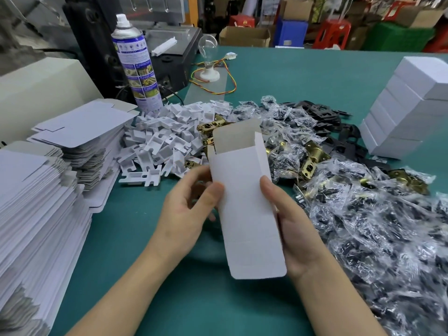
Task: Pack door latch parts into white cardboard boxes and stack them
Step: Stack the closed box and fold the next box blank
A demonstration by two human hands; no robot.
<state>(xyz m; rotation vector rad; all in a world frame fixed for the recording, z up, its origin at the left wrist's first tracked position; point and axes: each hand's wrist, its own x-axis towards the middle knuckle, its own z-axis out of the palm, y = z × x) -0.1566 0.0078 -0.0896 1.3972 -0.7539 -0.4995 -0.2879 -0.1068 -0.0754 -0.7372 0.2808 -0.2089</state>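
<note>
Box: white cardboard box, one end open with its flaps raised, held above the table's near middle, open end pointing away from the person.
Surface: green table.
Left of box: flat box blanks in leaning stacks; beyond them a heap of white plastic parts.
Right of box: brass latches among bagged screws (bags clear, contents dark); black plates farther back.
Far right: closed white boxes, stacked.
Back of table: spray can, upright; light bulb on a white base.
Room: cardboard cartons and red stools behind the table.
Left hand: grips the box's left edge, thumb on the front, fingers curled behind.
Right hand: grips the right edge, thumb on the front, fingers hidden behind.
</note>
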